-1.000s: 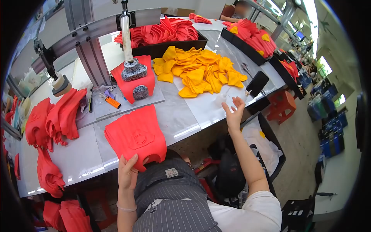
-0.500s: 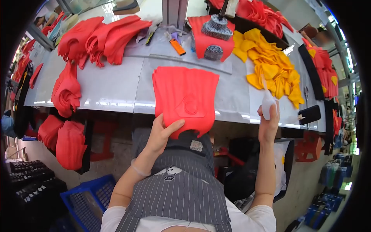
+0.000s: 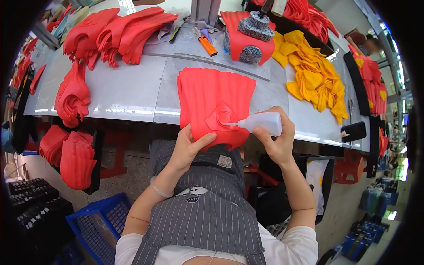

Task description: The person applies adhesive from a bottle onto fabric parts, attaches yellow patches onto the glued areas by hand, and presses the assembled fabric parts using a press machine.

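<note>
My left hand (image 3: 193, 145) grips the lower left edge of a red molded sheet (image 3: 216, 92), thumb on top. The sheet has ridges and a raised diamond-shaped patch (image 3: 214, 119) with a ring in it. In my right hand (image 3: 279, 137) is a white squeeze bottle (image 3: 264, 123), tilted onto its side. Its thin nozzle (image 3: 232, 123) points left and reaches the lower part of the ring. Whether liquid comes out is too small to tell.
Yellow pieces (image 3: 316, 81) are heaped on the table (image 3: 128, 92) at the right, near a black phone (image 3: 354, 131). Red molded pieces (image 3: 128, 35) lie at the back left. An orange cutter (image 3: 207, 46) and a red-draped speckled block (image 3: 251, 54) stand farther back. A blue crate (image 3: 99, 225) is on the floor.
My right hand has swung left with the bottle, tipping it from upright to sideways, and the nozzle is now at the ring. My left hand still holds the red sheet.
</note>
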Demonstrator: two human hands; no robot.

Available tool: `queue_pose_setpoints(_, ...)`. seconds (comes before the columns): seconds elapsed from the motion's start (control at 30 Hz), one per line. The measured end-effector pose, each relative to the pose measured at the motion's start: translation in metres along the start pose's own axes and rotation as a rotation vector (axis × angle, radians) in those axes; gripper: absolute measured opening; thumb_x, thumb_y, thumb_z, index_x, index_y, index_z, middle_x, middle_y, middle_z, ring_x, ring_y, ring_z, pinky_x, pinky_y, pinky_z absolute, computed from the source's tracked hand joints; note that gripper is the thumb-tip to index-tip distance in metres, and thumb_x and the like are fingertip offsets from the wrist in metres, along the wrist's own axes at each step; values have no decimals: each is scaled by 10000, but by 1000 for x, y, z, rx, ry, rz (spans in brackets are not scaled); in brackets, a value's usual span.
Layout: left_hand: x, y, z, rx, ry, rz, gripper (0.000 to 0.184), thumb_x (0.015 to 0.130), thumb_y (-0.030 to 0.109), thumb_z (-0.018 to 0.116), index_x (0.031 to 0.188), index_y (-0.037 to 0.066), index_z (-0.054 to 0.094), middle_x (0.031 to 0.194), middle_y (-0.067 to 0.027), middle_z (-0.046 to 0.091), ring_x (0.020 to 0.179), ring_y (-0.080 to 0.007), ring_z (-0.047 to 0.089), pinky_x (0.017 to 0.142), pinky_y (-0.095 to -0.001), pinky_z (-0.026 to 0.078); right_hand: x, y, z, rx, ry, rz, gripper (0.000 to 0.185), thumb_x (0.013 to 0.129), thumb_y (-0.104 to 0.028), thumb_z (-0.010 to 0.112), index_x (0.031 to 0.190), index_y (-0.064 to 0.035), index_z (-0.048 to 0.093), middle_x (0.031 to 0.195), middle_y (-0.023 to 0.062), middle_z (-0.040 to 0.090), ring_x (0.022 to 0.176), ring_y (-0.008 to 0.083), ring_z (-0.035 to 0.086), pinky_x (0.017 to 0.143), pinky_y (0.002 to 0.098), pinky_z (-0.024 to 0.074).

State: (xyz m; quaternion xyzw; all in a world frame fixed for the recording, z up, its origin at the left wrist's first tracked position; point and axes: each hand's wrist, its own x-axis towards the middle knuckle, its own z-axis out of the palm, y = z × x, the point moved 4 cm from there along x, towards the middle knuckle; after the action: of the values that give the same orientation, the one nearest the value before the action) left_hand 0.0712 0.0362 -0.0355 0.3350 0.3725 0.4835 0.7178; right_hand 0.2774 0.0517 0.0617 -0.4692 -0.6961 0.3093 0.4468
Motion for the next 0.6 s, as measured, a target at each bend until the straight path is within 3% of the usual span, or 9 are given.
queue_pose_setpoints(0.3,0,0,-2,11,-3,-4,373,854,99,698,1180,-22,561,1112,-93,649,1001,-123,614,871,-273,490,6,-10,8,18,-45,-3,256,786,-141,773,880,12,590,699,71,625,432,101,569,389,220,403)
queue_pose_setpoints(0.5,0,-2,-2,12,-1,-4,365,855,100,698,1174,-18,564,1104,-90,652,995,-120,617,862,-272,495,7,-15,9,-22,-61,-17,279,769,-158,791,868,11,593,688,69,612,435,108,571,379,221,395)
queue_pose_setpoints(0.6,0,-2,-2,13,0,-9,360,856,101,698,1170,-16,567,1101,-90,653,993,-120,619,862,-274,497,8,-14,8,-91,-57,-37,300,742,-191,810,842,1,602,682,79,606,489,139,583,451,255,428)
